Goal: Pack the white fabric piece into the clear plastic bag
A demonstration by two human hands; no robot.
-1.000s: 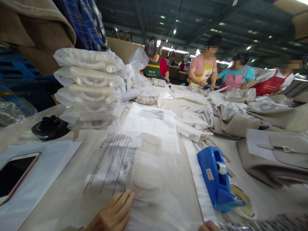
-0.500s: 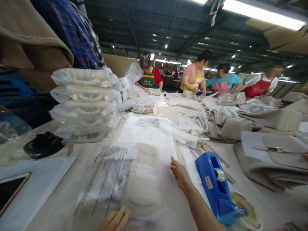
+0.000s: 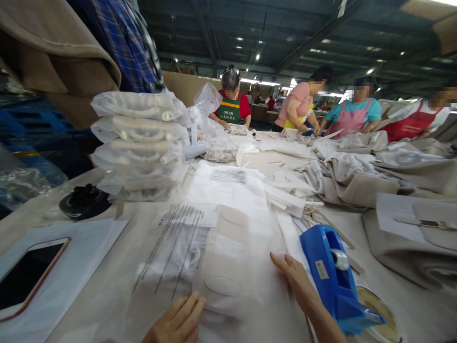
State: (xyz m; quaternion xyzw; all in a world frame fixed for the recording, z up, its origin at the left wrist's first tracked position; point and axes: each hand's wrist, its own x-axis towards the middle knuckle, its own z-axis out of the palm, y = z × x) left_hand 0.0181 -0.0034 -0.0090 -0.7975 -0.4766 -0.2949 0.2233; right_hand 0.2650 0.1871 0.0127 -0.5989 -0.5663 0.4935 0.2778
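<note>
Toward the table's [image 3: 107, 281] near edge, a beige handbag [image 3: 224, 252] lies inside a printed plastic bag [image 3: 160, 247]; left hand [image 3: 178, 318] touching, pinch unclear from here; right hand [image 3: 295, 278] apart, fingers loose. Flat, even pressure advised.

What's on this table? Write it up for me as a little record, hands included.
Left hand: fingers on a translucent printed bag
Right hand: fingers extended, at the bag's right side; contact unclear
Inside bag: beige item
Right of bag: blue tape dispenser
Far left: phone on white sheets
Back left: stack of plastic-wrapped items
Background: four people in aprons
</note>
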